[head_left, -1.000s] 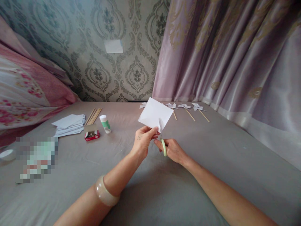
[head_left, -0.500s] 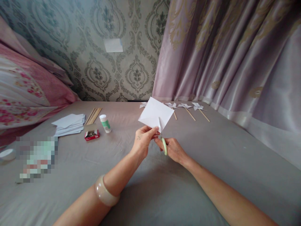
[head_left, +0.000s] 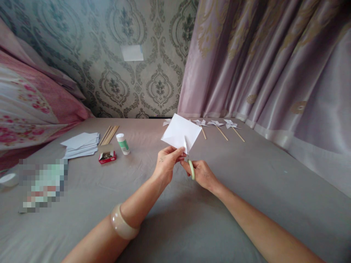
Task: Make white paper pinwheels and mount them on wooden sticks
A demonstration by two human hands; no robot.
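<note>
Pinching white square paper sheet (head_left: 179, 128) beside its near corner with closed left hand (head_left: 166, 160); curling right hand (head_left: 203, 175) round pale-green-handled metal scissors (head_left: 191, 169); ideally keeping blades (head_left: 186, 145) straight.

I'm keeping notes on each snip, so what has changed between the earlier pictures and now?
Very little: the right hand and scissors have edged slightly away from the person. Whether the cut has lengthened is unclear. Nothing was taken hold of or let go. The left hand still pinches the paper square; the paper stack, red box and pinwheels stayed put.
</note>
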